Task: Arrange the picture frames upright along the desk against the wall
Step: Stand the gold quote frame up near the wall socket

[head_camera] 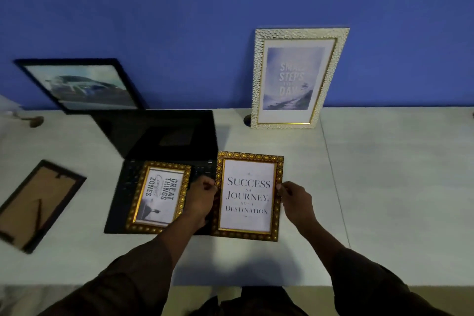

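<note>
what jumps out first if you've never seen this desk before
Both hands, left hand and right hand, grip the sides of a gold frame reading "Success is a journey" at the centre of the white desk. Behind it a white pebbled frame stands upright against the blue wall, and a black car picture leans there further left. A smaller gold frame lies on an open laptop, and another frame lies face down far left.

Picture centre: my left hand (202,197) and right hand (295,200) flank the gold-bordered "Success" frame (247,196).
Left of it: smaller gold-bordered frame (159,196) on the open black laptop (159,136).
Upper right: white pebbled frame (295,79) against the blue wall (205,7).
Upper left: black-framed car picture (79,86).
Lower left: face-down black frame (38,205) on the white desk (384,187).
</note>
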A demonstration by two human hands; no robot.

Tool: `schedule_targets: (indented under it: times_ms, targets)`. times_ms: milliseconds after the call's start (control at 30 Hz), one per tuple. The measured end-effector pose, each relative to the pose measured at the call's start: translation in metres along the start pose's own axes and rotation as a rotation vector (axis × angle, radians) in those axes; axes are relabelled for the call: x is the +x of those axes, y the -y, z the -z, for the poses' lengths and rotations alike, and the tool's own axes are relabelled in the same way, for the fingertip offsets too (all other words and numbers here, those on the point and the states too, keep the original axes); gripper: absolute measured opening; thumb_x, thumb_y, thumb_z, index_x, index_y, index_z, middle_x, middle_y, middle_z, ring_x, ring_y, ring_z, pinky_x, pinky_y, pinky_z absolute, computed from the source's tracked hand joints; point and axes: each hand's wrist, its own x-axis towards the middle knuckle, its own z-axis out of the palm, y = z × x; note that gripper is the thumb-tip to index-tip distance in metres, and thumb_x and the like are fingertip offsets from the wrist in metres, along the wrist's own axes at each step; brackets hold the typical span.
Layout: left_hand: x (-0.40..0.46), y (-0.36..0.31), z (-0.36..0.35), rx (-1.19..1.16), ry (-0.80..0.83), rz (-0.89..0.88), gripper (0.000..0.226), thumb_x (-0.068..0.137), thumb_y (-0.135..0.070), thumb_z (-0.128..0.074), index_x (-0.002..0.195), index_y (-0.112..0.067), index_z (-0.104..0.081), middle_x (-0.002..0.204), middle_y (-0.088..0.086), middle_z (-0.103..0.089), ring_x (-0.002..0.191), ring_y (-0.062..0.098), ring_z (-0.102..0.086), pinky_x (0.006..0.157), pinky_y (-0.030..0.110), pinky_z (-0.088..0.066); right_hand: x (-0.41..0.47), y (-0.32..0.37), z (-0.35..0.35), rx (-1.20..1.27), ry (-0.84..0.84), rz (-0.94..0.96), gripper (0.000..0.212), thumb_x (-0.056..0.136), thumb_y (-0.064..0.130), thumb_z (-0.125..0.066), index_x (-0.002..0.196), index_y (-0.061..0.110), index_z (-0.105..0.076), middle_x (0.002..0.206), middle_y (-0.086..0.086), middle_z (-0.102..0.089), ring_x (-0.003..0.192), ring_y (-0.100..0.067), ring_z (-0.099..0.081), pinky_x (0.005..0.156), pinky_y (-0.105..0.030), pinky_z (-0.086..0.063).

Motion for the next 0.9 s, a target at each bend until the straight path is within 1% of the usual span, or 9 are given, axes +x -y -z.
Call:
schedule_targets:
  times_ms: [67, 100, 167, 233, 333, 467, 667, 800, 900]
  targets:
    - [-0.006, 0.01, 0.029, -0.064, -0.009, -0.018, 0.013, 0.09, -0.011, -0.061, 0.087, -0.023, -0.064, 0.1, 0.004, -0.071, 0.094, 0.025, -0.067, 0.087, 0.047, -0.057, -0.009, 0.021, -0.012, -0.025, -0.006, 0.054, 0.029, 0.103, 0.033, -0.048, 0.086, 0.018, -0.066, 0.078, 0.002, -0.071, 0.067, -0.01, -0.063, 0.054, -0.021, -0.039]
    - [-0.013, 0.018, 0.05, -0.099, -0.026, -0.028, 0.013, 0.088, -0.011, -0.061, 0.085, -0.023, -0.064, 0.098, 0.004, -0.072, 0.092, 0.027, -0.067, 0.084, 0.048, -0.058, -0.02, 0.036, -0.022, -0.041, -0.004, 0.096, 0.03, 0.104, 0.032, -0.048, 0.086, 0.017, -0.066, 0.077, 0.002, -0.07, 0.065, -0.007, -0.062, 0.053, -0.02, -0.038]
    - [-0.027, 0.038, 0.096, -0.177, -0.048, -0.035, 0.011, 0.086, -0.013, -0.06, 0.083, -0.023, -0.063, 0.094, 0.009, -0.072, 0.082, 0.031, -0.067, 0.067, 0.041, -0.055, -0.044, 0.064, -0.049, -0.073, 0.004, 0.183, 0.03, 0.104, 0.031, -0.047, 0.086, 0.016, -0.066, 0.076, 0.003, -0.069, 0.064, -0.004, -0.061, 0.053, -0.019, -0.037]
    - [-0.038, 0.046, 0.127, -0.23, -0.061, -0.059, 0.01, 0.088, -0.012, -0.06, 0.084, -0.02, -0.062, 0.093, 0.015, -0.071, 0.074, 0.031, -0.066, 0.061, 0.039, -0.052, -0.056, 0.084, -0.067, -0.08, 0.002, 0.224, 0.03, 0.104, 0.032, -0.047, 0.087, 0.016, -0.067, 0.078, 0.003, -0.07, 0.067, -0.009, -0.063, 0.055, -0.02, -0.039]
    - [-0.063, 0.073, 0.196, -0.317, -0.126, -0.108, 0.009, 0.092, -0.005, -0.06, 0.088, -0.013, -0.061, 0.091, 0.014, -0.067, 0.074, 0.026, -0.061, 0.066, 0.04, -0.053, -0.089, 0.124, -0.113, -0.096, 0.029, 0.335, 0.03, 0.102, 0.035, -0.049, 0.092, 0.016, -0.07, 0.082, 0.002, -0.071, 0.076, -0.018, -0.066, 0.06, -0.025, -0.044]
    - [-0.098, 0.103, 0.278, -0.412, -0.232, -0.145, 0.004, 0.091, -0.003, -0.061, 0.092, -0.005, -0.063, 0.089, 0.016, -0.069, 0.078, 0.029, -0.068, 0.076, 0.047, -0.06, -0.129, 0.183, -0.166, -0.104, 0.092, 0.492, 0.027, 0.102, 0.032, -0.053, 0.097, 0.013, -0.071, 0.08, 0.002, -0.065, 0.076, -0.02, -0.063, 0.063, -0.029, -0.039]
    - [-0.137, 0.129, 0.372, -0.495, -0.435, -0.177, 0.004, 0.093, 0.001, -0.059, 0.096, 0.002, -0.063, 0.085, 0.011, -0.067, 0.078, 0.024, -0.067, 0.07, 0.034, -0.06, -0.177, 0.262, -0.235, -0.075, 0.201, 0.647, 0.024, 0.103, 0.029, -0.053, 0.095, 0.014, -0.069, 0.084, 0.0, -0.068, 0.075, -0.013, -0.064, 0.065, -0.027, -0.05]
    - [-0.139, 0.136, 0.414, -0.474, -0.557, -0.152, 0.009, 0.093, -0.005, -0.061, 0.094, -0.006, -0.07, 0.089, 0.013, -0.074, 0.078, 0.023, -0.071, 0.064, 0.028, -0.06, -0.186, 0.305, -0.266, -0.098, 0.232, 0.687, 0.025, 0.101, 0.033, -0.055, 0.095, 0.017, -0.073, 0.089, 0.0, -0.072, 0.084, -0.018, -0.067, 0.077, -0.034, -0.054]
    - [-0.134, 0.135, 0.44, -0.472, -0.624, -0.157, 0.009, 0.091, -0.005, -0.064, 0.089, -0.007, -0.073, 0.09, 0.009, -0.076, 0.083, 0.023, -0.073, 0.07, 0.031, -0.062, -0.183, 0.334, -0.284, -0.12, 0.266, 0.727, 0.024, 0.101, 0.032, -0.055, 0.094, 0.018, -0.072, 0.09, -0.001, -0.073, 0.083, -0.018, -0.067, 0.073, -0.031, -0.05]
